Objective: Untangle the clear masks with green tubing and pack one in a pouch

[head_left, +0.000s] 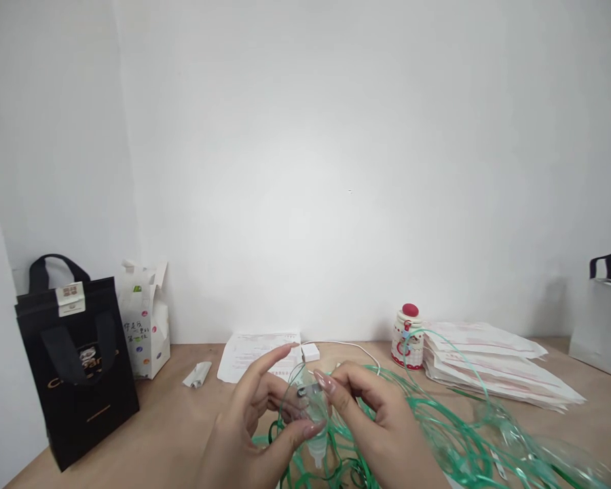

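A clear, green-tinted oxygen mask (316, 406) is held up between my two hands at the front middle of the table. My left hand (267, 418) grips its left side, thumb across the front and index finger raised above. At the mask's upper edge, by a small metal nose strip (308, 390), my right hand (369, 414) pinches with thumb and index finger. A translucent connector (317, 451) points down from the mask. Under and to the right of my hands lies a tangle of green tubing (448, 435). More clear masks (509, 435) lie among it, partly overlapping.
Behind are a sheet of printed paper packaging (239, 350), a white box-shaped plug (310, 352) with a cable and a red-topped bottle (407, 339). Paper packets (489, 360) are stacked at right. Black bag (76, 367), white bag (153, 326) and crumpled wrapper (197, 375) stand left.
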Demonstrator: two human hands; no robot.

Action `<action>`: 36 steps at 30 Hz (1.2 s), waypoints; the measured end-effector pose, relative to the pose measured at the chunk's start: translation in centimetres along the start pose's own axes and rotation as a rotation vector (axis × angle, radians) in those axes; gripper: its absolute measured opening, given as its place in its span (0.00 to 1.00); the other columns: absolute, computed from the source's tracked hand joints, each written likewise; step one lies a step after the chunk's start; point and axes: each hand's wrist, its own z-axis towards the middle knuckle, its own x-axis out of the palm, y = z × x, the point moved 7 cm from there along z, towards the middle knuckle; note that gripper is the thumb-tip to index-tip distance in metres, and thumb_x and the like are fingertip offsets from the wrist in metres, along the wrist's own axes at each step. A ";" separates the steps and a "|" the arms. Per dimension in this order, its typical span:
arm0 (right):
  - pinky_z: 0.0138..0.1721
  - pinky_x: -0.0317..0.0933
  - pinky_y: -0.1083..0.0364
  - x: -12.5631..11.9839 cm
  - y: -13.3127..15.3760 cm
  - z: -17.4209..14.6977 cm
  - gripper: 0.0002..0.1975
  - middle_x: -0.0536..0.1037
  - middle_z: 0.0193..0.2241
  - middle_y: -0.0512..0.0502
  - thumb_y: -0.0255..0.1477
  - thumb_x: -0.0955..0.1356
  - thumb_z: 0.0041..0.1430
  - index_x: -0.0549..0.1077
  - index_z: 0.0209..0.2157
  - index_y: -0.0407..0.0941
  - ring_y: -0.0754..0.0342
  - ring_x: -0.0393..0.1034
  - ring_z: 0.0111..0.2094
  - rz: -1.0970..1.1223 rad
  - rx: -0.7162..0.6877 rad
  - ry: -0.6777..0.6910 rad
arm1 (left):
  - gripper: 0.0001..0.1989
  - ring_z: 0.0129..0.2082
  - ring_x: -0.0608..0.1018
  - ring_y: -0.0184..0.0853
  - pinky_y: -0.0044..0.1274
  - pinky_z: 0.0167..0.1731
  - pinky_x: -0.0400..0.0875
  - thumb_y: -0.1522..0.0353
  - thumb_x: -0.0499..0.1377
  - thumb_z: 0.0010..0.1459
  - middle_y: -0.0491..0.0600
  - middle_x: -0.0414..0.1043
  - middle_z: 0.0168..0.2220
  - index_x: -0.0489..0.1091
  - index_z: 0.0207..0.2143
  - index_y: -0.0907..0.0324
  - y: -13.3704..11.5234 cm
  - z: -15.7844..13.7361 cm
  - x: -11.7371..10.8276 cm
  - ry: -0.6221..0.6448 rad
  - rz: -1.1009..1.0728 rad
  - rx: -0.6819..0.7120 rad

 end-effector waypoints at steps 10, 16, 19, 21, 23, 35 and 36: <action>0.24 0.50 0.58 1.5 0.1 0.1 0.18 0.60 0.18 0.54 0.41 0.62 0.57 0.64 0.20 0.44 0.58 0.54 0.22 0.209 0.017 0.083 | 0.12 0.27 0.70 0.29 0.20 0.28 0.64 0.61 0.57 0.56 0.40 0.66 0.25 0.58 0.40 0.54 -0.4 -0.4 -0.1 -0.059 -0.067 -0.005; 0.25 0.53 0.60 2.2 0.4 -0.1 0.15 0.64 0.23 0.54 0.42 0.68 0.54 0.67 0.34 0.45 0.60 0.57 0.24 0.591 0.116 0.191 | 0.13 0.26 0.69 0.28 0.18 0.26 0.63 0.61 0.59 0.55 0.41 0.67 0.26 0.59 0.39 0.54 -0.6 -0.5 -0.4 -0.079 -0.128 -0.018; 0.34 0.57 0.57 1.7 0.4 0.2 0.16 0.69 0.30 0.49 0.44 0.66 0.55 0.70 0.36 0.46 0.56 0.61 0.32 0.670 0.061 0.153 | 0.13 0.24 0.67 0.26 0.18 0.25 0.63 0.63 0.61 0.53 0.40 0.65 0.25 0.60 0.38 0.54 -0.6 -0.5 -0.5 -0.093 -0.258 -0.063; 0.36 0.58 0.55 1.7 0.1 0.5 0.16 0.70 0.33 0.46 0.44 0.64 0.57 0.72 0.35 0.45 0.53 0.63 0.35 0.693 0.058 0.150 | 0.13 0.22 0.65 0.24 0.17 0.24 0.62 0.66 0.63 0.52 0.39 0.62 0.22 0.61 0.37 0.54 -0.5 -0.5 -0.5 -0.086 -0.396 -0.113; 0.37 0.58 0.55 2.4 -0.4 0.8 0.14 0.71 0.34 0.45 0.41 0.64 0.58 0.73 0.35 0.45 0.53 0.64 0.37 0.701 0.088 0.202 | 0.12 0.21 0.64 0.23 0.17 0.23 0.61 0.67 0.63 0.52 0.39 0.60 0.22 0.62 0.36 0.55 -0.3 -0.5 -0.4 -0.041 -0.530 -0.172; 0.33 0.53 0.59 4.1 -1.0 0.4 0.13 0.67 0.24 0.51 0.37 0.72 0.49 0.71 0.25 0.41 0.59 0.58 0.28 1.067 0.214 0.353 | 0.08 0.25 0.66 0.27 0.20 0.27 0.62 0.66 0.60 0.55 0.41 0.62 0.24 0.62 0.34 0.56 -0.4 0.3 -0.5 0.171 -0.433 -0.147; 0.31 0.52 0.60 3.8 -0.8 0.4 0.13 0.67 0.23 0.51 0.37 0.72 0.50 0.70 0.24 0.41 0.59 0.57 0.27 1.059 0.180 0.325 | 0.08 0.25 0.65 0.27 0.20 0.27 0.62 0.67 0.60 0.56 0.41 0.62 0.24 0.61 0.34 0.56 -0.4 0.3 -0.7 0.166 -0.403 -0.137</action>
